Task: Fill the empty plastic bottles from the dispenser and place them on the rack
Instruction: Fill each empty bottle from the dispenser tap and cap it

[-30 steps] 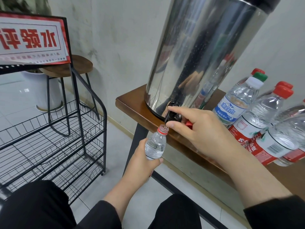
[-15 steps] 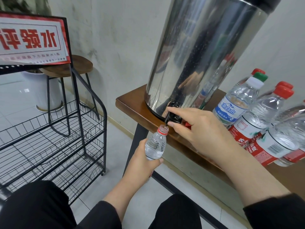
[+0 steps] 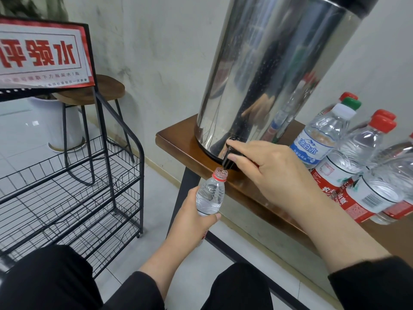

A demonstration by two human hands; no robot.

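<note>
Steel dispenser [image 3: 274,70] on wooden table [image 3: 178,142]. My right hand [image 3: 270,168] pinches black tap [image 3: 229,156]; left hand [image 3: 190,220] grips uncapped small bottle [image 3: 211,194], mouth just under spout. Risk: mouth drifts off stream, water spills to floor; overfill if tap held late. Wire rack [image 3: 71,189] waits left.

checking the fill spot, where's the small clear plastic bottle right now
In the head view, centre frame, the small clear plastic bottle is gripped by the left hand, its mouth right under the steel dispenser's black tap.
</note>
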